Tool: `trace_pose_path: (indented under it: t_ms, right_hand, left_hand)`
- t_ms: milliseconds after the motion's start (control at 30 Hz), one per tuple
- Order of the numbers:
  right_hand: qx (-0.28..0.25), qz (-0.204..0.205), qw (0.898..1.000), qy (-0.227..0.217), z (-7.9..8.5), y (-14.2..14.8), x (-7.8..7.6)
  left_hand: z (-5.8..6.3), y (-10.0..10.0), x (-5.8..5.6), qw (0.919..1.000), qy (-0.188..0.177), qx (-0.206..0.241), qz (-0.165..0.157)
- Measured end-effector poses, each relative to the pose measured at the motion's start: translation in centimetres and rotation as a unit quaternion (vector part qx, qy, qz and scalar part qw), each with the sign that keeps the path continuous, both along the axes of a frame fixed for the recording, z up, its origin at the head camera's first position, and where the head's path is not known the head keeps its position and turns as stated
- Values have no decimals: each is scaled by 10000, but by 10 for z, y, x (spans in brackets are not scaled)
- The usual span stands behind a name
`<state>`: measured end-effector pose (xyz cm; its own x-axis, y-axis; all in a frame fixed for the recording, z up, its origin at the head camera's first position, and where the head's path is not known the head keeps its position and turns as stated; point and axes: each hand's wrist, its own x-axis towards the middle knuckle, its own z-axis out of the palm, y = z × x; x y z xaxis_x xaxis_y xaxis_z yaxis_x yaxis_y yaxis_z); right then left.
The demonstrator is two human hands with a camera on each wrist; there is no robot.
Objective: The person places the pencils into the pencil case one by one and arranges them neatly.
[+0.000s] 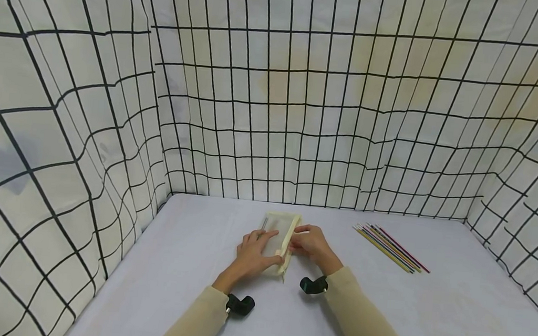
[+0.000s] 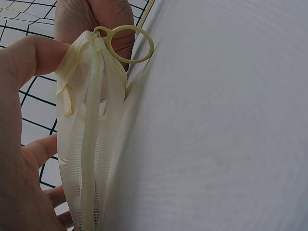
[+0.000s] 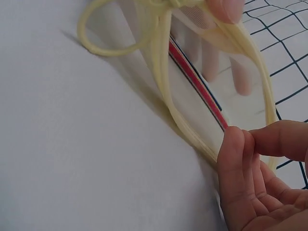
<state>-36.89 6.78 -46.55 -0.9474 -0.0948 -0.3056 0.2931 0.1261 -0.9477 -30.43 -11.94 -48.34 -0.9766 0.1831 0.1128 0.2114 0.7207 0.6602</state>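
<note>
A cream mesh zip pouch (image 1: 279, 226) lies near the middle of the white table. My left hand (image 1: 254, 254) grips it from the left, thumb at the zipper end and fingers spread over its side. In the right wrist view, the zipped mouth gapes between cream edges. There my right hand (image 3: 262, 178) pinches the end of a red-striped pencil (image 3: 195, 76) that reaches into the pouch. A thin dark-blue pencil (image 3: 211, 98) lies alongside it. A large cream ring (image 2: 152, 45) hangs from the pouch's end in the left wrist view.
Several coloured pencils (image 1: 388, 247) lie side by side on the table (image 1: 458, 299) to the right of the pouch. Black grid netting (image 1: 304, 105) over white sheeting walls the table at the back and both sides. Black devices (image 1: 241, 305) sit at both wrists.
</note>
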Motion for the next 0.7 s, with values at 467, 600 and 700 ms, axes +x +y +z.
trace_pose_path:
  t_ms: [467,600,700]
  right_hand:
    - [711,191,9949,694,2,40,4]
    - [1086,207,9900,877,5,57,4]
    - [1343,202,9854,1025,7,71,4]
  left_hand:
    - [2,-1,1,9999,28,101,-13]
    - [1,-1,1,9999,67,121,-40]
    - [0,-1,1,9998,105,123,-64]
